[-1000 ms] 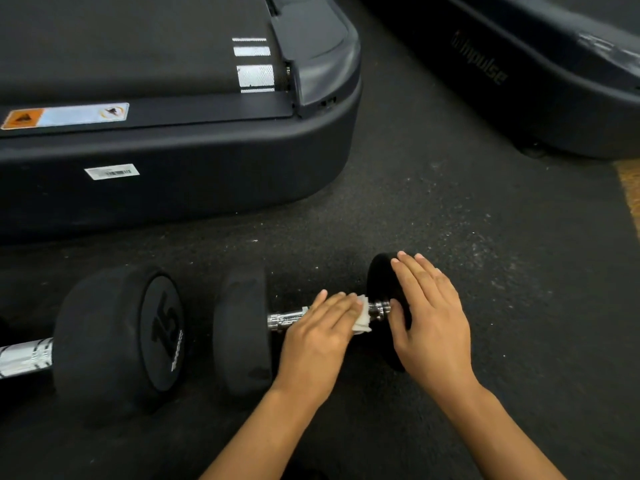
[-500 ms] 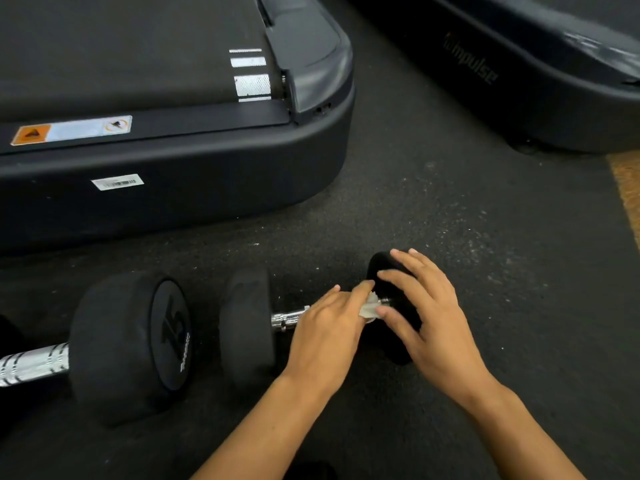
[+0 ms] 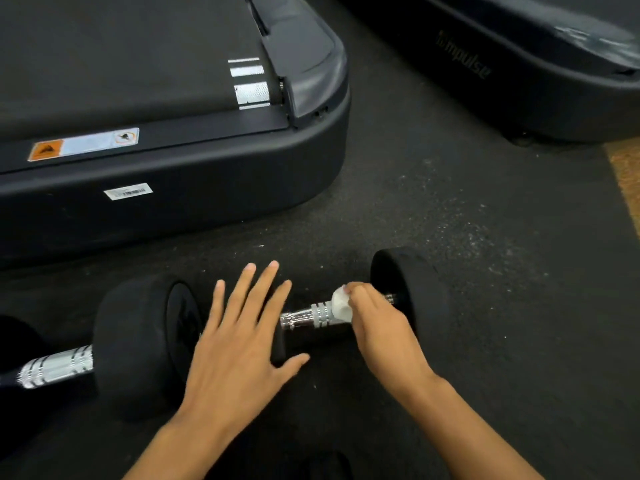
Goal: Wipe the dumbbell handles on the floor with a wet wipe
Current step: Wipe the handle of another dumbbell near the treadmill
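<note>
**Handle runs left to right, wipe at its right end**

The small black rubber-headed dumbbell (image 3: 408,292) lies on the dark speckled rubber floor (image 3: 485,237), its ribbed chrome handle (image 3: 308,315) running left to right between the hands. The right hand (image 3: 377,323) pinches the crumpled white wet wipe (image 3: 341,304) against the handle's right end. The left hand (image 3: 242,344), fingers spread flat, covers the left head. A second, larger black dumbbell (image 3: 138,344) lies just left.

We see two bare forearms reaching in from the bottom of the frame, no sleeves showing. Our left hand (image 3: 239,344) and right hand (image 3: 379,323) wear no gloves, rings or watch.
</note>
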### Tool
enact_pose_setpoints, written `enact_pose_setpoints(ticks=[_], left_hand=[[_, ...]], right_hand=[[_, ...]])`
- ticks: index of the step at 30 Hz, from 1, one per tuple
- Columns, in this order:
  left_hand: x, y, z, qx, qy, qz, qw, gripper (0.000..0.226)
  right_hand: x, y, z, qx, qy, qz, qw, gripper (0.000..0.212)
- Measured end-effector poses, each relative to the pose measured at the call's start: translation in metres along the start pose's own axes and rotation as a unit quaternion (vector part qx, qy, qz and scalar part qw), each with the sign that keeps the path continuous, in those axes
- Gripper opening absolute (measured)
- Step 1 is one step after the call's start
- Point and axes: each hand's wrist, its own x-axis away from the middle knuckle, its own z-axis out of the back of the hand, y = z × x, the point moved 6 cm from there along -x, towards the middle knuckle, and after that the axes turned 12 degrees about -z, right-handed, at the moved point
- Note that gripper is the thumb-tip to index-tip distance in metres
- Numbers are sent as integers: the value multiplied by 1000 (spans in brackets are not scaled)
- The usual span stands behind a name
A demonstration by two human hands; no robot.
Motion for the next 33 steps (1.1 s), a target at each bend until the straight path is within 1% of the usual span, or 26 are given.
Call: enact_pose_setpoints(ticks=[3,4,7,10,11,13,15,17,18,21,23,25,27,29,30,33], left_hand=[[9,-8,-10,55,-24,-2,998,96],[10,-9,-12,71,-25,-4,997,97],[10,-12,-14,103,-26,-14,994,100],[8,-12,-15,124,-17,-17,992,101],[8,-12,-15,128,-13,-17,992,101],[9,-12,-16,134,-10,-17,991,102],[11,-12,-16,138,-13,-13,990,104],[12,-12,-15,140,-15,-12,990,105],[13,-11,-15,136,-13,-13,991,104],[12,-10,-15,129,-5,-16,992,104],[11,-12,-15,134,-3,-10,991,103],[10,-13,-14,138,-4,-9,990,103],[9,-12,-14,132,-2,-12,991,103],[9,-11,-14,125,4,-9,992,102],[10,-11,-14,124,5,-5,992,101],[10,-11,-15,130,1,1,991,102]], right_hand=[[2,3,-16,74,16,25,997,47],[2,3,-17,84,27,31,996,47],[-3,7,-18,82,54,27,995,33],[-14,2,-19,33,36,10,999,16],[-17,-6,-22,19,21,14,1000,14],[-18,-24,-32,14,1,39,999,19],[-7,-27,-39,53,23,98,994,25],[2,-17,-36,64,38,139,988,38],[1,-13,-34,65,41,141,987,40],[-13,-21,-35,63,49,126,989,33],[-10,-35,-45,79,31,153,985,33],[-2,-33,-45,86,16,190,978,36],[-7,-24,-38,71,20,169,983,36],[-16,-27,-39,52,-2,140,989,35],[-17,-31,-44,52,-16,141,989,35],[-11,-33,-48,64,-27,183,981,36]])
